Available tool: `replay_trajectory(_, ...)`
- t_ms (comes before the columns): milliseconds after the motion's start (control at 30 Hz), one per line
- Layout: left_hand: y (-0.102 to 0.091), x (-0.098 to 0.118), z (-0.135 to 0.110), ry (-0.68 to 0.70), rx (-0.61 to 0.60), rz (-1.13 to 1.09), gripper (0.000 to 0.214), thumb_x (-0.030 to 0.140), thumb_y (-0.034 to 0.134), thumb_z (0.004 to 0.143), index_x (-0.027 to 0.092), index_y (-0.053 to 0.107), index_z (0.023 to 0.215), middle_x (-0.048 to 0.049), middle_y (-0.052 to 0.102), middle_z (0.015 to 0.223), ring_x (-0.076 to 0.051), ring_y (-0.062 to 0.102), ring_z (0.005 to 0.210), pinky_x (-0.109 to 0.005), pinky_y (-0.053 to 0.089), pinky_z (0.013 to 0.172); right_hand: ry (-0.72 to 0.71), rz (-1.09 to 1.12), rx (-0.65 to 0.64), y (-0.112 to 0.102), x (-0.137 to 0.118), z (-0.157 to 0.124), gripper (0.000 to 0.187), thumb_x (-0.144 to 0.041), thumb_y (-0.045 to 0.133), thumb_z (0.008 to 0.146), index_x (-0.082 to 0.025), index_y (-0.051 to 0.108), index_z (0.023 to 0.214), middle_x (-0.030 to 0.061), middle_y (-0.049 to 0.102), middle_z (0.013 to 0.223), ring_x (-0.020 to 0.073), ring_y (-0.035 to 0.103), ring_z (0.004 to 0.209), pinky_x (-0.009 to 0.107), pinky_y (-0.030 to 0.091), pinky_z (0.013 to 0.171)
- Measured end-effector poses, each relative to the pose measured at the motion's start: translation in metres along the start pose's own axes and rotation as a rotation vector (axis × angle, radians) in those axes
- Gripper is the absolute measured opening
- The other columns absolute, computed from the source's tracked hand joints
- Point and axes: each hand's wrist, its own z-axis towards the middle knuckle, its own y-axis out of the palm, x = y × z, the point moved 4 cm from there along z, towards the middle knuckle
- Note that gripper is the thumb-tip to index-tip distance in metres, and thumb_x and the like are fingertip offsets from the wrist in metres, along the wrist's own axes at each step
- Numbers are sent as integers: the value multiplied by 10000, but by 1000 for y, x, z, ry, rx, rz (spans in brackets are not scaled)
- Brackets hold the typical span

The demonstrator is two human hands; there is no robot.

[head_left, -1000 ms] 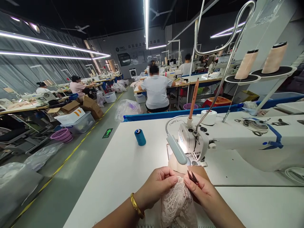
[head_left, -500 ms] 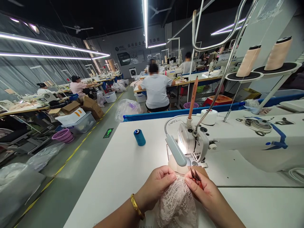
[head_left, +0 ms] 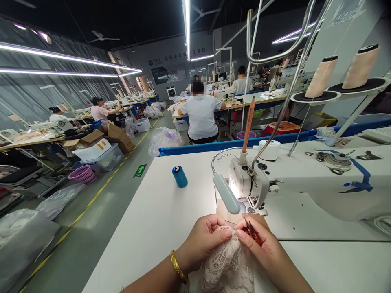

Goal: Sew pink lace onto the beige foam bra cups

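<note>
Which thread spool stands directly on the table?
The small blue spool, upright on the white table left of the sewing machine; the two beige cones sit on raised stand discs.

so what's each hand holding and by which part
The left hand pinches the lace piece at its top edge; the right hand holds small thread snips by their red handle, blades pointing up.

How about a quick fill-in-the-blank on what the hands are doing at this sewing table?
1. The left hand and right hand pinch a pale ____ fabric.
2. The thread snips sit in the ____ hand.
3. The thread spool standing on the white table is ____.
4. A gold bracelet circles the ____ wrist.
Missing words: lace; right; blue; left.
</note>
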Motion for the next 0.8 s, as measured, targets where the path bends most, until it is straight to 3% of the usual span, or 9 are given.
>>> replay_trajectory(167,-1,3,-1,69,6,148,309,408,816,760,140,662,768,-8,601,804,-163,493,808,-286,387,766,-13,-102,29,1,-2,0,341,-537,588,969,-244,605,795,-23,511,808,170,478,700,284,405,654)
replay_trajectory(400,0,-1,-1,-26,-16,17,396,467,848,706,140,634,767,31,522,692,-118,404,672,-261,297,639,1,1,88,-4,4,1,366,-564,533,987,-254,541,791,-25,461,801,193,475,775,278,431,706)
replay_trajectory(567,2,0,0,-13,-25,5,428,489,871,705,130,646,765,10,568,737,-127,450,709,-262,332,667,-5,-29,30,2,-1,0,354,-570,586,960,-247,630,825,-7,537,836,198,519,793,283,444,713)
replay_trajectory(800,0,-4,2,-73,-25,-59,459,501,906,663,122,664,756,11,579,717,-122,456,691,-256,338,657,4,-25,33,-1,2,5,354,-548,552,968,-245,568,785,-16,502,802,193,496,768,285,448,716)
